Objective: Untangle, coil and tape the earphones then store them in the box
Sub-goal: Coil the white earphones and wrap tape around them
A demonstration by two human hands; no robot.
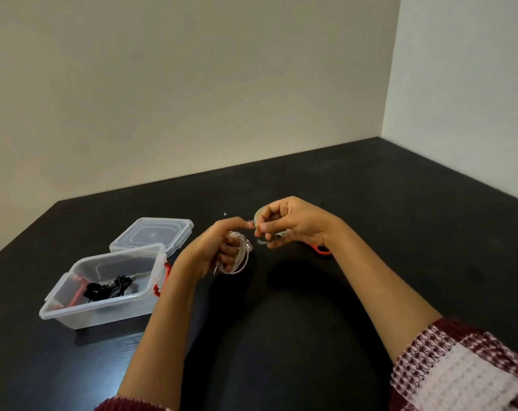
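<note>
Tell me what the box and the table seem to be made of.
Box: clear plastic, glossy; the black earphones inside show through its walls. Table: dark, nearly black, smooth with a faint sheen; probably laminate or painted wood, hard to tell which.

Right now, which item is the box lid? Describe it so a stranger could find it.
On the black table, left of the hands, stands an open clear plastic box. The lid lies flat just behind it: clear too, but shallow and empty.
</note>
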